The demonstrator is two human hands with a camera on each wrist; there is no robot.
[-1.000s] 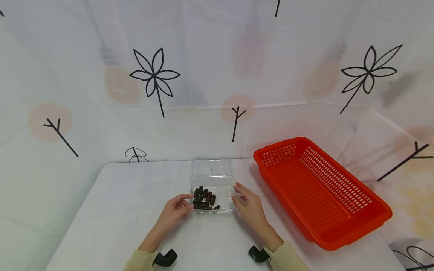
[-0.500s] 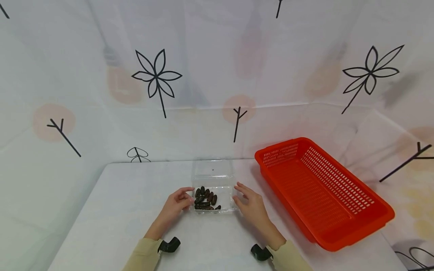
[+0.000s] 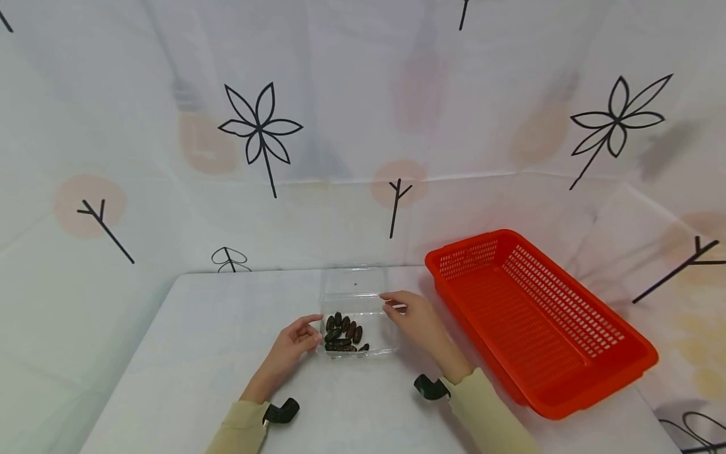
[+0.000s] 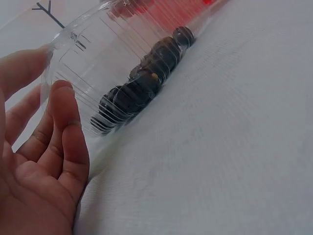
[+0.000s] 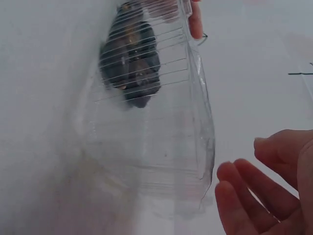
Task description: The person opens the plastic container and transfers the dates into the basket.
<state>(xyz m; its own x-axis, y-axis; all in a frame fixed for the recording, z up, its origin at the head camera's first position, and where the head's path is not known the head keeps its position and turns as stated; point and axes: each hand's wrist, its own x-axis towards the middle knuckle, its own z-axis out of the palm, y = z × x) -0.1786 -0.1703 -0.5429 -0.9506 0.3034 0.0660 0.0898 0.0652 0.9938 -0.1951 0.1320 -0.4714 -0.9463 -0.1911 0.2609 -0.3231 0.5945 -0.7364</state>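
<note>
A clear plastic clamshell box (image 3: pixel 374 334) sits on the white-covered table, its lid (image 3: pixel 354 280) folded open toward the back. Inside, several dark brown, oval dates (image 3: pixel 340 334) cluster in the left part, with a smaller dark piece (image 3: pixel 364 347) near the front. My left hand (image 3: pixel 290 350) touches the box's left side with loosely bent fingers; in the left wrist view its fingertips (image 4: pixel 63 100) rest against the clear wall. My right hand (image 3: pixel 416 318) is by the box's back right corner, near the hinge. In the right wrist view its bent fingers (image 5: pixel 244 191) hold nothing and stand apart from the wall.
A large red plastic basket (image 3: pixel 539 328) with slotted sides stands on the table to the right, slanted, close to my right forearm. Behind the table hangs a white cloth (image 3: pixel 340 126) with leaf and twig drawings. Each wrist carries a small black camera (image 3: pixel 282 411).
My right hand has moved back and slightly left, from the box's right side toward its hinge corner. The left hand stays at the left wall. The dates and basket have not moved.
</note>
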